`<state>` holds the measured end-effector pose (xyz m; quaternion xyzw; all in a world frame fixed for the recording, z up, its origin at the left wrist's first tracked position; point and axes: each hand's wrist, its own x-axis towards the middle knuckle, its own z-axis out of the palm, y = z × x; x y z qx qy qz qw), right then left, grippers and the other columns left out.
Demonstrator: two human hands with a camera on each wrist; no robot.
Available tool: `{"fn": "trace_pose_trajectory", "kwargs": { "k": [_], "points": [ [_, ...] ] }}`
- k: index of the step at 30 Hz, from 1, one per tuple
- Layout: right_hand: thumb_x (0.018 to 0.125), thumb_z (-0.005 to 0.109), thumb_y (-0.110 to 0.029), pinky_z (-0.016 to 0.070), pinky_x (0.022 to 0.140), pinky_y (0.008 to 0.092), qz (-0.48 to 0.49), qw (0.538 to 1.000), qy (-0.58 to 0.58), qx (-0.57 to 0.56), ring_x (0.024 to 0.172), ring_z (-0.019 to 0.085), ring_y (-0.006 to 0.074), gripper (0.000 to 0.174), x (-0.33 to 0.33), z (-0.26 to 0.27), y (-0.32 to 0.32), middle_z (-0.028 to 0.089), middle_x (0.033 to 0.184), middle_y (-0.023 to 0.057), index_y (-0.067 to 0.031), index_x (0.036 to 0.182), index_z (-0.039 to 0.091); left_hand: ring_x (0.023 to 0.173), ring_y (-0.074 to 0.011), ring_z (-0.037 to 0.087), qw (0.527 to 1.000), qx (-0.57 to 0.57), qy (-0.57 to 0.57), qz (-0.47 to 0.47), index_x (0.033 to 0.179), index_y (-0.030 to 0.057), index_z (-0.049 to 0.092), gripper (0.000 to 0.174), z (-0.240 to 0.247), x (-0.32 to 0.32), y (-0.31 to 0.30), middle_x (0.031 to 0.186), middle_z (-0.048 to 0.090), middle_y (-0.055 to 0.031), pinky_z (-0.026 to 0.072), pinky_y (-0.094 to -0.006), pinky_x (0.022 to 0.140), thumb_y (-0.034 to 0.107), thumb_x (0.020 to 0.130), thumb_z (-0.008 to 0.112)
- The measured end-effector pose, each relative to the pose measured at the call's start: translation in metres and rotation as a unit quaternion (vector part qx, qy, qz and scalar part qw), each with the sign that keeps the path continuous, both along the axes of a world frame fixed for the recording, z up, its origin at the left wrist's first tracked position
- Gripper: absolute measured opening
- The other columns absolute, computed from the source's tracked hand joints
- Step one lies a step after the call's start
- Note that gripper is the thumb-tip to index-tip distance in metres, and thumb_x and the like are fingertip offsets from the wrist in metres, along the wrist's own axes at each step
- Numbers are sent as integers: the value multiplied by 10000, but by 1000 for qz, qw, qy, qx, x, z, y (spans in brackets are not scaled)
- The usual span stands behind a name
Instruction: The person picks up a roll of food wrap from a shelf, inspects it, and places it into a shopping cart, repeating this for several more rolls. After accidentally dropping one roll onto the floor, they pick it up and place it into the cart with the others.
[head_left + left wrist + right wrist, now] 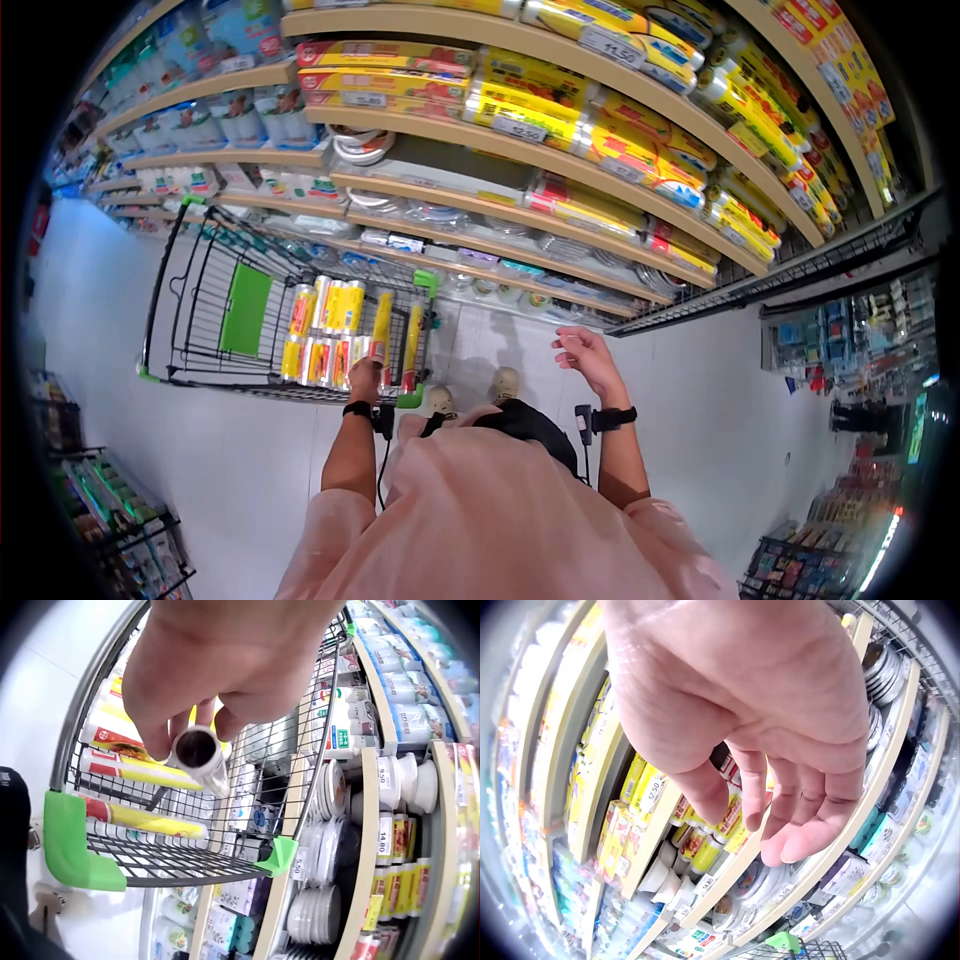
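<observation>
My left hand (366,375) reaches into the shopping cart (245,310) and grips the end of a roll of plastic wrap or bags (216,778). In the left wrist view its hollow core faces the camera, with fingers and thumb around the end. Other yellow, red and white rolls (345,305) lie in rows in the cart beside it. One loose roll (146,817) rests near the cart's green-cornered end. My right hand (588,358) hangs in the air before the shelves, fingers loosely bent, holding nothing.
Shelves (560,140) run along the front, stocked with yellow rolls, boxes and stacked white bowls (315,911). A black wire rack (770,270) juts out at the right. Pale floor (250,460) surrounds the cart, and more display racks (110,500) stand behind.
</observation>
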<state>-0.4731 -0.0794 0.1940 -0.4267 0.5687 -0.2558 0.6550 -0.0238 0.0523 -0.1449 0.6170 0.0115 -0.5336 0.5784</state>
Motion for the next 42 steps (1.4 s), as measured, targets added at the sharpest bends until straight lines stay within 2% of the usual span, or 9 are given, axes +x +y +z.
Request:
{"fn": "trace_pose_trajectory", "kwargs": {
  "k": [3,7,16,23,25,27,29,38,42],
  "points": [
    [950,605,-191,527,675,262,2,1000,-3,-4,773,642,132,270,4,-2,-1,672,1001,76,-42,1175,615,699,-186,565,997,45,-43,-47,1124,64,595,249,78,-17,-8,866,571,-57,454,-295,557,243,961,535],
    [951,603,-199,529,699,262,17,1000,-12,-8,784,632,123,283,4,-11,-11,665,1008,66,-42,1186,608,963,-207,566,998,-5,58,15,1288,63,486,375,105,-4,-17,1198,557,-115,494,-321,793,282,985,510],
    [947,602,-206,528,710,262,18,1000,-1,-1,771,620,112,296,9,-8,-10,667,1010,60,-42,1193,612,895,-182,595,993,-75,81,-40,1199,71,559,301,187,-22,-10,1019,603,-42,504,-329,787,256,962,573],
    [954,602,-205,528,706,258,8,999,21,22,765,622,111,274,-5,-12,-1,668,1003,53,-42,1172,626,947,-142,593,935,13,-146,-324,1304,66,574,384,81,-63,2,1100,624,-3,467,-292,805,77,923,534],
    [955,605,-205,527,700,254,-18,999,12,29,762,626,113,268,-17,-17,8,668,1000,52,-44,1168,631,989,-198,600,931,27,-126,-341,1294,40,575,389,93,-95,7,1125,626,-34,472,-323,841,54,913,501],
    [957,606,-203,526,693,251,-36,999,12,38,759,630,115,263,-29,-19,17,668,995,54,-46,1167,634,1021,-181,583,882,-8,-247,-401,1321,16,540,441,15,-98,18,1158,637,-78,465,-317,854,123,893,530],
    [959,605,-197,525,684,249,-51,998,20,44,757,633,118,259,-39,-14,25,670,987,57,-49,1169,636,1065,-309,626,839,56,-309,-444,1232,-30,572,381,68,-110,11,1149,643,-214,472,-356,893,122,890,503],
    [971,576,-168,515,665,253,-74,996,8,46,730,628,124,220,-95,-23,51,671,966,67,-51,1145,641,1075,-438,605,685,144,-481,-528,1481,95,253,652,4,-122,21,1203,592,-274,472,-536,903,174,874,476],
    [970,568,-164,515,675,257,-91,995,-3,29,735,624,126,216,-145,-19,72,670,967,72,-48,1139,637,1033,-459,596,727,64,-552,-404,1325,45,390,461,24,-143,27,1146,603,-286,482,-530,852,155,886,476]
  ]
}}
